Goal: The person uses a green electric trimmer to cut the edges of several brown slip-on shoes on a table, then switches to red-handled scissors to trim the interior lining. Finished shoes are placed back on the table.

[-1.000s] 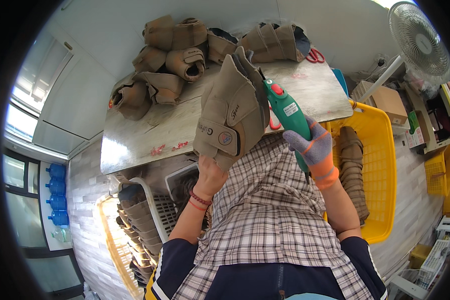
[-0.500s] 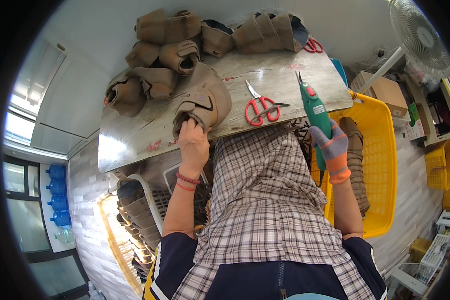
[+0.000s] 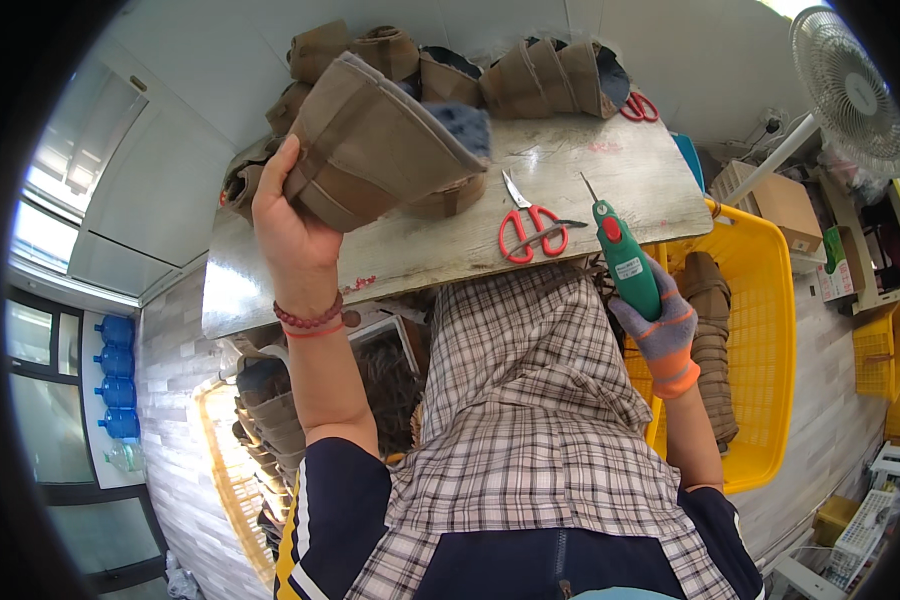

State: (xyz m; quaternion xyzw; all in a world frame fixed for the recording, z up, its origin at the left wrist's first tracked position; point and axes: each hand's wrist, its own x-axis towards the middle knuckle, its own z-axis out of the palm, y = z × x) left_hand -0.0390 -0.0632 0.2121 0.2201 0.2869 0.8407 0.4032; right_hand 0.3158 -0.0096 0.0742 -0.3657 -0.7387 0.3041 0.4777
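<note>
A: Where's the tapered brown fabric tube (image 3: 370, 150) w/ fuzzy blue-grey lining?

B: Held up over the worn pale bench (image 3: 660, 185), left of the red-handled metal scissors (image 3: 530, 208). Bare L hand (image 3: 298, 235) is clamped on its near end.

A: & the R hand (image 3: 667, 335), in the purple-grey/orange glove?

B: Clamped round the green handheld tool (image 3: 628, 258) w/ red button & thin pointed tip, just right of the scissors.

A: Other stuff?

B: Similar brown pcs (image 3: 550, 85) beyond the scissors; yellow plastic basket (image 3: 765, 330) to their right, w/ a nested brown stack (image 3: 712, 360) inside.
</note>
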